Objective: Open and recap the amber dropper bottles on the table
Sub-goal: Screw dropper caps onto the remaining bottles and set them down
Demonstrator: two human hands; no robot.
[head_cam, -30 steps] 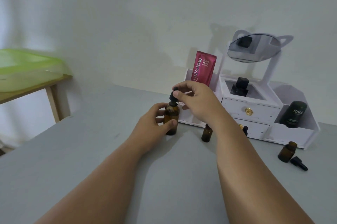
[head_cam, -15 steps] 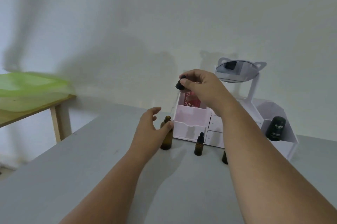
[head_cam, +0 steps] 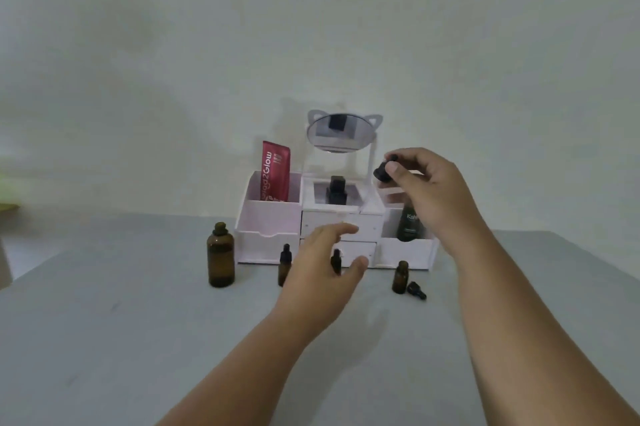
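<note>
One view serves you: the wide-angle camera on your head. It faces forward and a little down, across the grey table (head_cam: 104, 339) to the white organiser (head_cam: 270, 221) against the wall (head_cam: 311, 27). Your forearms (head_cam: 242, 373) run up from the bottom edge, and your left hand (head_cam: 318, 273) and right hand (head_cam: 429, 190) sit mid-frame, at arm's reach from the lens. The organiser stands just beyond them; the wall fills the upper half.

Dim, flat greenish light; soft shadows on wall (head_cam: 207, 44); slight blur, wide-angle edge warp.
</note>
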